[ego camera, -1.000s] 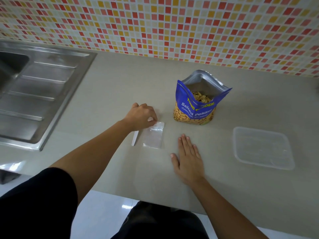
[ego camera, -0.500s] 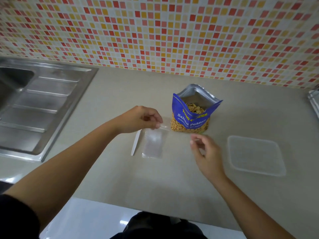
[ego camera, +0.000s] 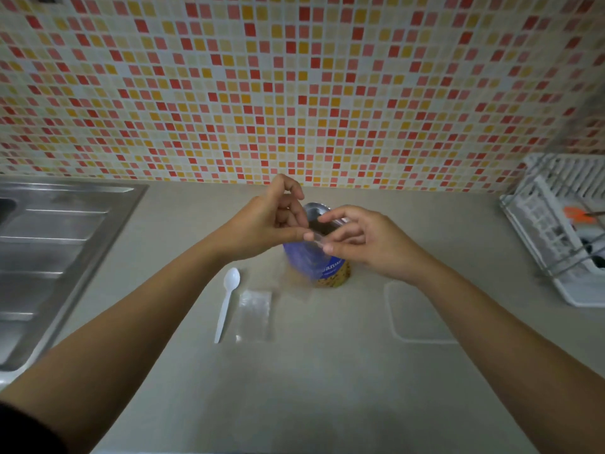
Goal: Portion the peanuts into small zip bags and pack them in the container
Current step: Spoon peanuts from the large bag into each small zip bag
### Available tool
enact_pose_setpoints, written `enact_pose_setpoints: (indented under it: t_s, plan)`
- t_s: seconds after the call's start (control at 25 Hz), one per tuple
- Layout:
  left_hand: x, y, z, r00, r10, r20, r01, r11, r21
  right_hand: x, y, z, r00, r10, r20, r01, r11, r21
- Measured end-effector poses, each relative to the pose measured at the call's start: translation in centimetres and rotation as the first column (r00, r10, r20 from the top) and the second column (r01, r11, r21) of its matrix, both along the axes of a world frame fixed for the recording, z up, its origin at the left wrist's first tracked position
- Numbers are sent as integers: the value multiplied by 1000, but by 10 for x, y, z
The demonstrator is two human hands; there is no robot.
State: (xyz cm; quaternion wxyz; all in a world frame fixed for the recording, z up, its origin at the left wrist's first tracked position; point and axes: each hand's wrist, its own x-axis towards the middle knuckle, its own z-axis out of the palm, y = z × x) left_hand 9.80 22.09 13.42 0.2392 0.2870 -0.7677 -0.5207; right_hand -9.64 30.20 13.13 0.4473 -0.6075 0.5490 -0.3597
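The blue peanut bag (ego camera: 314, 263) stands upright on the table (ego camera: 311, 388), its top open; the only print that can be made out is a blurred fragment reading "eanu" on the lower front, above a band showing peanuts. Both hands are raised in front of that bag. The left hand (ego camera: 268, 224) and the right hand (ego camera: 366, 244) meet at their fingertips, and between them is a small clear zip bag (ego camera: 316, 239), lifted off the table; each grip is pressed together on it, thumb against fingers, though the film is blurred and its edges are hard to trace. A second clear zip bag (ego camera: 255, 314) lies flat on the table below the hands, just right of a white plastic spoon (ego camera: 226, 303) that lies with its bowl toward the wall. The clear container (ego camera: 419, 322) sits on the table to the right, partly hidden under the right forearm. A steel sink (ego camera: 59, 250) is at the left, a white dish rack (ego camera: 556, 231) at the far right.
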Motion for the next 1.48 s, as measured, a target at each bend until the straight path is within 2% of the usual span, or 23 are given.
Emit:
enact_pose_setpoints:
  t_s: [0.16,0.32,0.44,0.6,0.68,0.72,0.8,0.84,0.88,1.0,1.12,1.48]
  plan:
    - [-7,-1,-8,996,36,-76,-25,989,147,-15,-2,5,986,-154,62,153,988,18]
    - [-19,-1,-9,998,44,-48,-38,992,117,-22,1,8,982,-156,104,140,979,148]
    - [-27,-4,-1,1000,4,-27,-1,996,84,-24,-1,11,970,-199,142,176,971,163]
    - [-31,-9,6,1000,2,4,-2,1000,31,-31,-4,15,975,-212,64,196,961,193]
    - [-34,-10,4,998,32,58,-27,996,-86,-30,-4,17,964,-232,130,197,952,235]
    - [-35,-10,1,991,95,98,-71,972,-225,-29,-4,17,950,-255,178,207,946,249]
    - [-37,-6,-6,963,261,73,-193,849,-491,-28,-4,16,910,-327,256,261,930,260]
    - [-37,-2,-10,958,285,16,-234,815,-531,-27,-4,15,886,-366,286,296,919,259]
    - [-38,3,-12,962,270,-26,-245,825,-509,-27,-5,15,865,-398,306,330,910,253]
    - [-42,16,-16,977,209,-49,-214,928,-305,-24,-8,15,823,-451,345,386,890,242]
    - [-44,19,-14,976,198,-94,-211,965,-154,-21,-10,16,805,-455,382,377,888,263]
    - [-45,17,-6,979,202,-28,-204,973,-108,-16,-14,22,768,-425,479,293,899,327]
